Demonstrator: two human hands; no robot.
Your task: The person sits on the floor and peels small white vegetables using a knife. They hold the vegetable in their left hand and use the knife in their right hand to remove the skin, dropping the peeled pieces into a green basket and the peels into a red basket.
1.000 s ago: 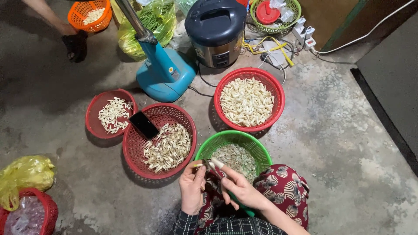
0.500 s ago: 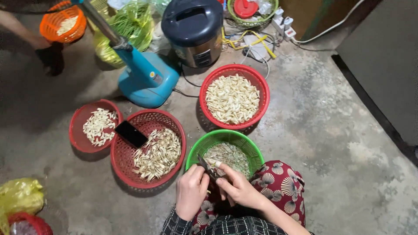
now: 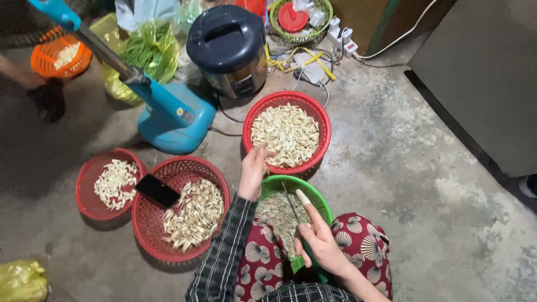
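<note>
hand (image 3: 254,170) over stained concrete floor (image 3: 403,168)

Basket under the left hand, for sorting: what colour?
Red basket, left hand at its rim; head view.

Left hand (image 3: 253,170) reaches the red basket (image 3: 321,120) — right hand (image 3: 319,240) grips a knife (image 3: 291,204).

4 baskets (image 3: 180,254) on the floor (image 3: 403,168); phone (image 3: 158,190) in the middle-left one; cooker (image 3: 228,47) behind; fan base (image 3: 174,118) left of the cooker.
</note>
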